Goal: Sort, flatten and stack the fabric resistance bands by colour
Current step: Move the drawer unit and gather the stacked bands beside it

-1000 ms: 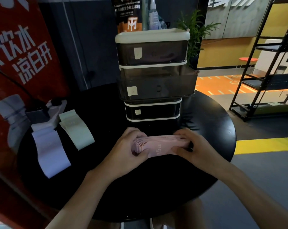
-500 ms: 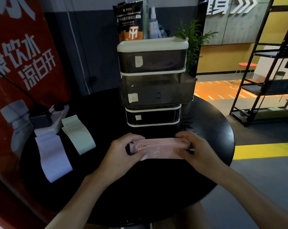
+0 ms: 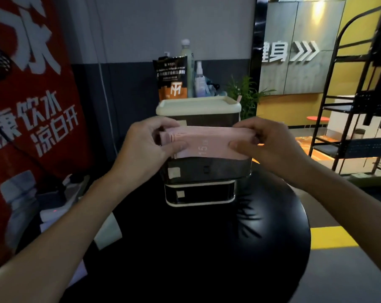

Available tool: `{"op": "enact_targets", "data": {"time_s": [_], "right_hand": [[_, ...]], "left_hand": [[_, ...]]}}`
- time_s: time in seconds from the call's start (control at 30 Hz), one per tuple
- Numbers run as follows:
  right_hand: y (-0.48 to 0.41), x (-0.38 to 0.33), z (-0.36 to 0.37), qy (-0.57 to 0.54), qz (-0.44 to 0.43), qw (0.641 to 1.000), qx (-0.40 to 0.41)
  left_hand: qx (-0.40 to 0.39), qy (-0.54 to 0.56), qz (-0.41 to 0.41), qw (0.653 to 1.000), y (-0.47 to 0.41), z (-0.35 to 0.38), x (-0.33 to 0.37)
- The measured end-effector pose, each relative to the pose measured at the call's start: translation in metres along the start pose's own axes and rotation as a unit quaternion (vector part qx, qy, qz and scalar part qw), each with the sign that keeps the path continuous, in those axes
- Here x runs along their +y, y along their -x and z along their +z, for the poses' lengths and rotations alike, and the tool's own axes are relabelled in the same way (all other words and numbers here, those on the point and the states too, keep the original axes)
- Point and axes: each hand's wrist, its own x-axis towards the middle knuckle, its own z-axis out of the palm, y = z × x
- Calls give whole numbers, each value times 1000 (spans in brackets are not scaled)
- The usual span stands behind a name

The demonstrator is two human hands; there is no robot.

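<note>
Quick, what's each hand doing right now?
Left hand: grips the left end of the pink band stack.
Right hand: grips its right end.

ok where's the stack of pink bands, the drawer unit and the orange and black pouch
stack of pink bands (image 3: 209, 142): head view, on the front face just above the printed 15
drawer unit (image 3: 198, 105): head view, on its cream top lid
orange and black pouch (image 3: 173, 80): head view, on the middle of its front
</note>
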Motion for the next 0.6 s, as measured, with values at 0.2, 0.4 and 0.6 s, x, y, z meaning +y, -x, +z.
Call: {"op": "enact_targets", "data": {"time_s": [0.2,0.4,0.6], "right_hand": [[-39,33,14,17,72,997,-23],[-57,55,22,60,102,991,-58],[-65,63,32,126,157,979,-37]], "left_hand": [[-32,-45,-30,998,-27,19,-28],[-61,-99,-65,991,-42,25,-42],[-130,-203,-74,968,-54,27,-44]]}}
